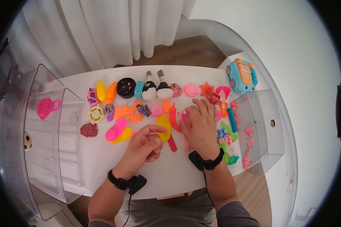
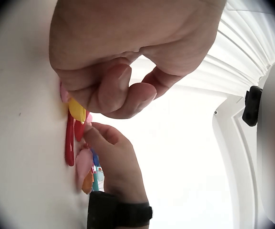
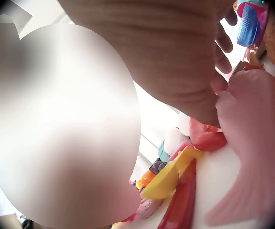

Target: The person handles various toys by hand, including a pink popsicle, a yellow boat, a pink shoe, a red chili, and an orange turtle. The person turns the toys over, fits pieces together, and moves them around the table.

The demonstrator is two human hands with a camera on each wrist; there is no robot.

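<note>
Beyond and right of the right hand (image 1: 202, 128) sits a blue toy phone (image 1: 243, 76); directly right, a clear bin (image 1: 264, 132). Left of the left hand (image 1: 143, 146) lies a brain-shaped toy (image 1: 88, 130).

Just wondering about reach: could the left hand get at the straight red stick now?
Probably yes: the left hand seems empty, and bare table lies between it and the near end of the straight red stick. The yellow toy seems to overlap its far end.

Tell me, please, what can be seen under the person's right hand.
A pale pink toy shows partly under the right hand, its flared end over the white table. In the head view, the palm and fingers hide what lies directly below them.
</note>
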